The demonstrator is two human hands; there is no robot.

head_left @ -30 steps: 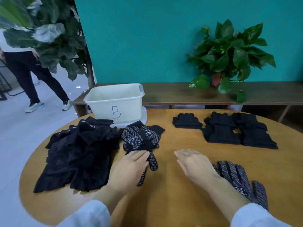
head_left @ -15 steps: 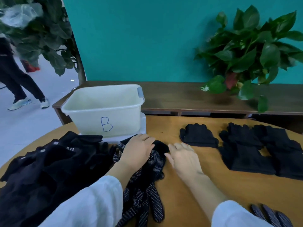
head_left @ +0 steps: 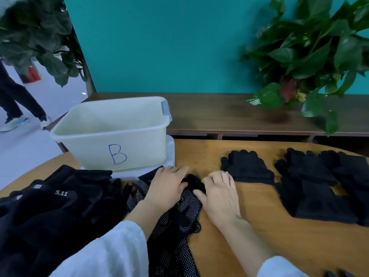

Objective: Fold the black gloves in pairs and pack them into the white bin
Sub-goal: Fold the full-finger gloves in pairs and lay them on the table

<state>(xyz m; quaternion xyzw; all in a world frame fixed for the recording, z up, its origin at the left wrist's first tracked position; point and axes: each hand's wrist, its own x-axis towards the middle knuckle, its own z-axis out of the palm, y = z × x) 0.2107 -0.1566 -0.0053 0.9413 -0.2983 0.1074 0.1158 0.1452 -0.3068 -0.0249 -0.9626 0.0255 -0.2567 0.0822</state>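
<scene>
Far left, near edge: loose heap of black fabric gloves [head_left: 52,212], one tagged "5.11", unsorted, probably feed stock for pairing.

Behind it, far left of the round wooden table [head_left: 249,226]: white plastic bin [head_left: 111,136] marked "B" in blue, sitting on a white lid. No gloves visible inside, so packing looks not started.

Centre: black gloves with white grip dots [head_left: 179,222], lying lengthwise toward the person, cuffs at the far end near the bin. Left hand [head_left: 167,188] lies flat on the cuff end, fingers extended, pressing down, likely pinning the stack so it doesn't shift. Right hand [head_left: 219,194] sits just right of it, fingers bent onto the black cuff edge, thumb against the fabric. Looks like a pinch grip on the cuff, but fingertips are partly hidden. My read: squaring the 2 cuffs before folding.

Right: plain black knit gloves [head_left: 247,166] and a larger flat group [head_left: 319,186], laid apart, probably staged in pairs for the bin.
</scene>
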